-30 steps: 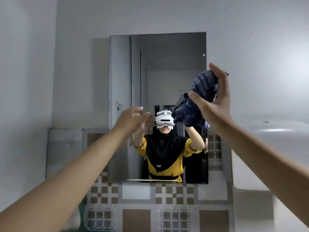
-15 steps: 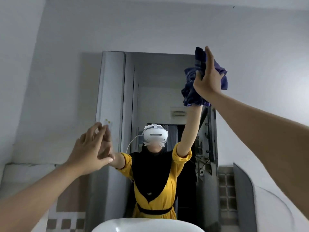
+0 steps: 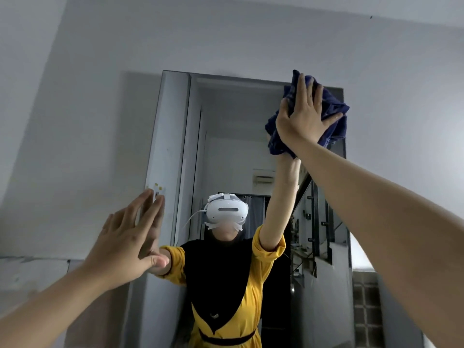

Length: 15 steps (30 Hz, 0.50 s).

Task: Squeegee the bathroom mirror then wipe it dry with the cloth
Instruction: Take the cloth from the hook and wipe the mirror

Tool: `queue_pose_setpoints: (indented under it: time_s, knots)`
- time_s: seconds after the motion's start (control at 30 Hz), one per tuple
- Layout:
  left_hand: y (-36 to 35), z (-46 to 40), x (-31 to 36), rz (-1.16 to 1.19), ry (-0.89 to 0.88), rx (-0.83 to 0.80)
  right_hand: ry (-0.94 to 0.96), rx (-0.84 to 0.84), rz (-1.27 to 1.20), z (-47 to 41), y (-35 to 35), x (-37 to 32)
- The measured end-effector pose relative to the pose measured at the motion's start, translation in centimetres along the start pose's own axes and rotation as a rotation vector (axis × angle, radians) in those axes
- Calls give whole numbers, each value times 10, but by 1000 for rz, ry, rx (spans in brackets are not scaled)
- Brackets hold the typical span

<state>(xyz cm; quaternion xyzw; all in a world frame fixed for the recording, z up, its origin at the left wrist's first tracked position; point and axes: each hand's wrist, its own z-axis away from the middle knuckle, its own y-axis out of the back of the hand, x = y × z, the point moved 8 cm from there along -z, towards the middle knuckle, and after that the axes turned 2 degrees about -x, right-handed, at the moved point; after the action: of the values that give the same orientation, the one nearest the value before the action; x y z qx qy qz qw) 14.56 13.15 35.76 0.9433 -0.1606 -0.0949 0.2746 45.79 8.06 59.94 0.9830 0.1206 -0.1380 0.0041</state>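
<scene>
Mirror (image 3: pixel 233 146): tall rectangular pane fixed to a pale grey wall (image 3: pixel 75 96), seen from below, its upper edge high in the view. Cloth (image 3: pixel 336 116): dark blue, bunched, lying against the glass at the mirror's top right corner, with folds spilling past the pane's right edge and hanging below the palm. Right hand (image 3: pixel 305 116): arm raised, palm flat on the cloth, fingers straight and spread, pressing it to the glass. Left hand (image 3: pixel 130 237): raised at the mirror's left edge, lower than the right, fingers straight and together, thumb out, holding nothing; whether the fingertips touch the glass cannot be told. Small stickers (image 3: pixel 157 188): on the mirror's left side, just above the left fingertips. Reflection: a person in a yellow garment (image 3: pixel 253 285) with dark cloth over the chest and a white headset (image 3: pixel 227 209), both arms raised to match; behind, a doorway and a dark railing (image 3: pixel 319 222). Tiled wall (image 3: pixel 366 310): lower right, beside the mirror.
</scene>
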Motion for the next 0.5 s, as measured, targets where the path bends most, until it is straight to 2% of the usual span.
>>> queue_pose_setpoints:
  time_s: [0.23,0.5]
  knots:
    - [5,1,-1,-96,-11,39,132,-57,6,21,-34,-85]
    - [3,0,-5,-100,-14,85,303,-143,-44,52,-76,-187]
